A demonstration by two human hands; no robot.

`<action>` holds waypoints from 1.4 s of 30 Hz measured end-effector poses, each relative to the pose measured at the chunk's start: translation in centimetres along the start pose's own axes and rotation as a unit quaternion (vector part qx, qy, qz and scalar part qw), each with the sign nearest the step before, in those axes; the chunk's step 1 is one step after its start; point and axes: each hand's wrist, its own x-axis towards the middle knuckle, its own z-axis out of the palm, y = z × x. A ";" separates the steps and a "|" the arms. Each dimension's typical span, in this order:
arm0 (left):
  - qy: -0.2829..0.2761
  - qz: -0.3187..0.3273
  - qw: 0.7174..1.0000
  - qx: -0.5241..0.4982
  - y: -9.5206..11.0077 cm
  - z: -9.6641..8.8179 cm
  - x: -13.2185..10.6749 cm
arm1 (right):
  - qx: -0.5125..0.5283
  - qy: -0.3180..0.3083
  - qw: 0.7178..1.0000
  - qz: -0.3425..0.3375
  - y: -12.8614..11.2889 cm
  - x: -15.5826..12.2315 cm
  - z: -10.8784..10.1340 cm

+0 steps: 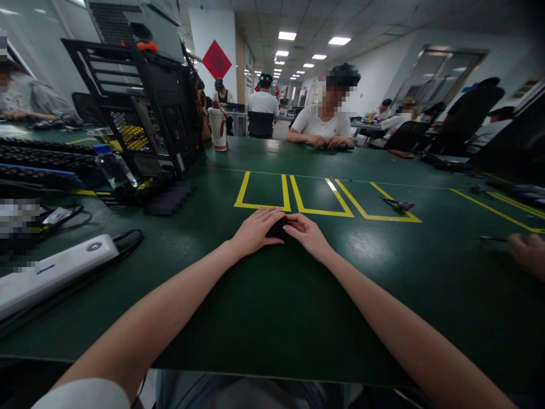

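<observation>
A small dark object [277, 229], its kind hidden by my fingers, lies between my hands just above or on the green table. My left hand [256, 232] is closed around it from the left, fingers over the far side and thumb along the near side. From the right, my right hand [307, 234] curls its fingers and presses their tips against the same object. Both forearms reach in from the near edge. Just beyond my hands, yellow tape outlines [259, 206] mark the tabletop.
At left stand an open black computer case [170, 108], a water bottle [114, 166] and a white power strip [76, 267]. A paper cup [218, 129] stands behind. A cable with a plug [398, 204] lies right. Another person's hand [528, 253] rests at the right edge; a co-worker [326, 122] sits opposite.
</observation>
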 end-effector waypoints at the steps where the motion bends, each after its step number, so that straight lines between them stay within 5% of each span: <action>1: 0.001 0.000 1.000 0.001 0.0 0.0 0.0 | 0.004 -0.001 1.000 -0.001 0.0 0.0 0.0; 16: 0.027 -0.012 0.998 0.050 0.2 0.3 -0.2 | 0.043 0.016 0.999 0.003 0.6 0.1 0.3; 42: 0.063 0.025 0.997 -0.035 0.1 0.2 -0.2 | 0.044 -0.011 0.999 -0.011 0.6 0.1 0.1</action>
